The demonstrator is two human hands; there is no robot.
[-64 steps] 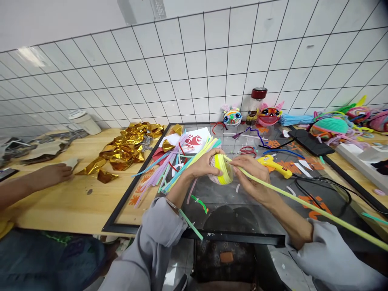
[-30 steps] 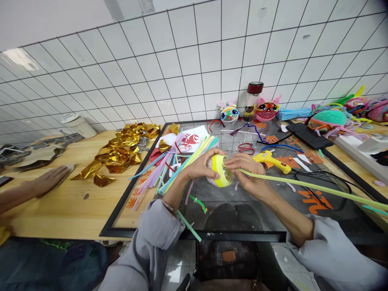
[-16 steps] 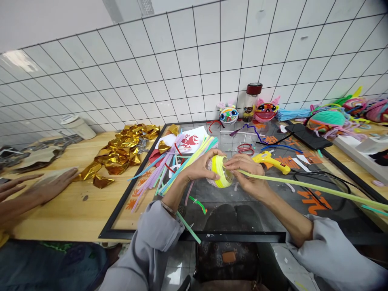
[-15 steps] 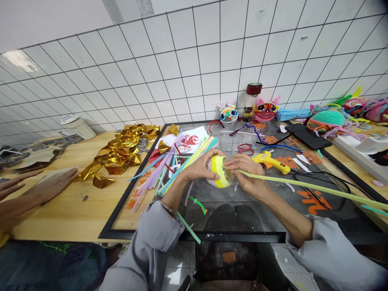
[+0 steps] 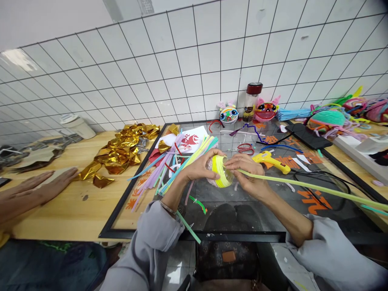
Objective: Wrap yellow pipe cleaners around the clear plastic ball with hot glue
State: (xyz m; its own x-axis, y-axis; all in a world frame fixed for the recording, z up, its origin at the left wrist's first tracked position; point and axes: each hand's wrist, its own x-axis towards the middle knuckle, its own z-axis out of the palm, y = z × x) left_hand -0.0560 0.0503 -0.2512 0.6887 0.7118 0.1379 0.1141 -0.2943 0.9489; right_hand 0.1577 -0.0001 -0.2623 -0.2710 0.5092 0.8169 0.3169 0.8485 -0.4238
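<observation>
Right grip (image 5: pixel 250 173) on strip (image 5: pixel 287 180), glue gun (image 5: pixel 272 161) near

I log a rounded vessel (image 5: pixel 221 173): tilted, yellow-banded, partly transparent. Pale-yellow strip (image 5: pixel 291 180) stretches rightward from beside it.

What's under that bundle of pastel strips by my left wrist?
White paper with a red design sticks out from under the bundle, and orange lettering shows beside its lilac strips. What lies beneath its thickest part is covered, so I can't tell.
</observation>
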